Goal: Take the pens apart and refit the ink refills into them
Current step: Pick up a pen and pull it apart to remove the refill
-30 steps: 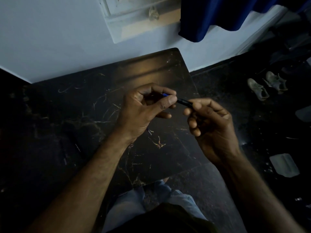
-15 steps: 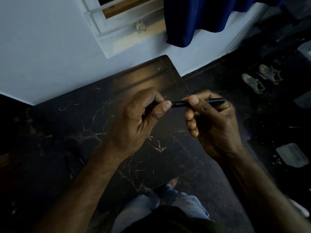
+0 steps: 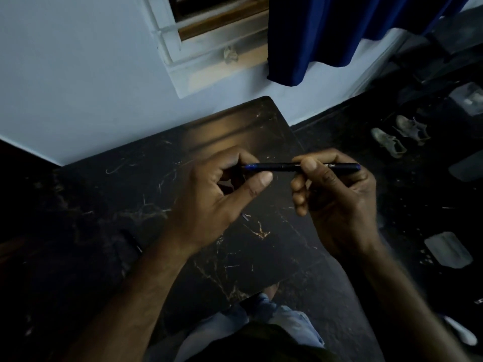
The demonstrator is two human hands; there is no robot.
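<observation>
A black pen [image 3: 287,167] with blue ends and white "Gel" lettering lies level between my two hands, above the dark marble-patterned table [image 3: 198,142]. My right hand [image 3: 337,205] pinches the barrel near its middle with thumb and forefinger, and the blue rear end sticks out to the right. My left hand [image 3: 214,197] curls its fingers over the blue front end, with the thumb just under the pen. The tip is hidden inside that hand. A small blue piece [image 3: 245,217] lies on the table under my left hand.
A short dark object [image 3: 133,242] lies on the table by my left wrist. The table's right edge runs diagonally past my right wrist. Beyond are a white wall, a window frame [image 3: 209,43] and a blue curtain [image 3: 326,35]. Shoes [image 3: 400,135] lie on the dark floor.
More of the pen has come into view to the right, and its blue rear end now shows past my right hand. My left thumb has dropped off the barrel. The view shifted slightly.
</observation>
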